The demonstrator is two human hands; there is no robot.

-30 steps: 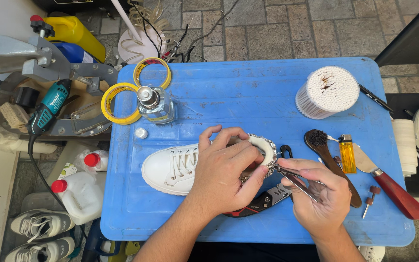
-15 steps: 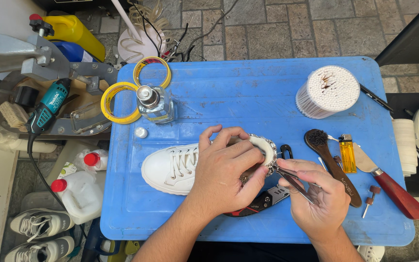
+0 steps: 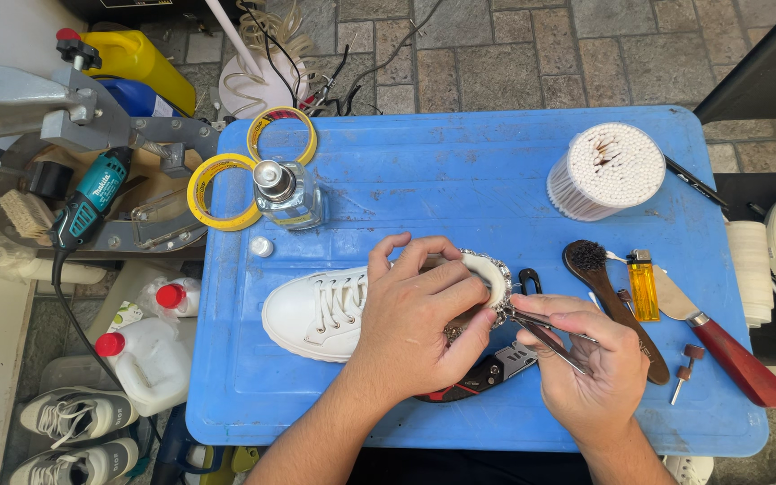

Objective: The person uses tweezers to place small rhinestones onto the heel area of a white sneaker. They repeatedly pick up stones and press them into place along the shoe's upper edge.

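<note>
While the left hand (image 3: 419, 314) clamps the white sneaker (image 3: 316, 310) on the blue counter (image 3: 460, 180), right hand (image 3: 586, 359) fingers pinch tweezers (image 3: 541, 328) at the studded heel collar; next move likely needs a steady, fine pull.

Sneaker (image 3: 316, 314) on the table (image 3: 460, 180), under both hands

Left hand (image 3: 419, 319) lies on its heel; right hand (image 3: 590, 359) just right. Brush (image 3: 608, 296), lighter (image 3: 644, 287) and knife (image 3: 720, 346) lie farther right; glass bottle (image 3: 287, 193) behind.

Smooth white leather shoe (image 3: 316, 313), metal tweezers (image 3: 545, 334)
</note>
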